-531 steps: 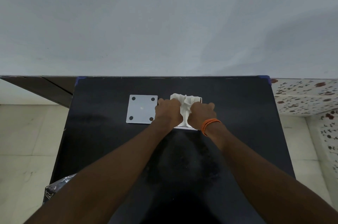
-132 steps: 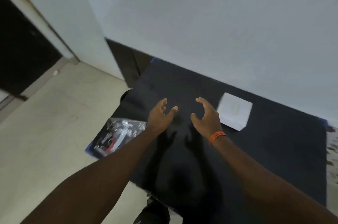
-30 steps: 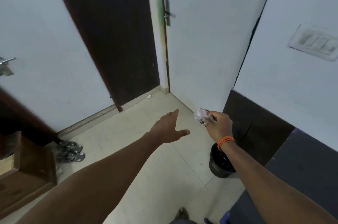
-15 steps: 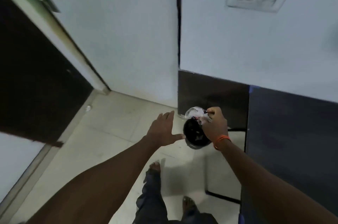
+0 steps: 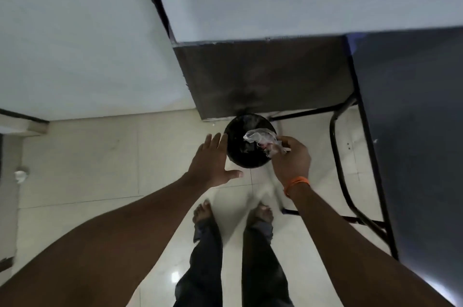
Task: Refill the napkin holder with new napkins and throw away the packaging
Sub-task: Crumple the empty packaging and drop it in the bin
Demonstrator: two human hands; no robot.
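Observation:
A round black bin (image 5: 244, 154) stands on the tiled floor against the dark skirting of the wall. Directly above its opening hangs the crumpled clear plastic packaging (image 5: 261, 140), pinched in my right hand (image 5: 290, 160), which wears an orange band at the wrist. My left hand (image 5: 213, 164) hovers flat with fingers spread just left of the bin rim and holds nothing. The napkin holder is out of view.
The black table (image 5: 413, 131) fills the right side, its metal leg frame (image 5: 343, 181) curving down beside the bin. White walls meet in a corner above. My bare feet (image 5: 233, 212) stand just short of the bin. A small white scrap (image 5: 20, 176) lies at far left.
The view has tilted down over the bin. My right hand has carried the packaging from the bin's near edge to above its opening. My left hand stays spread beside it.

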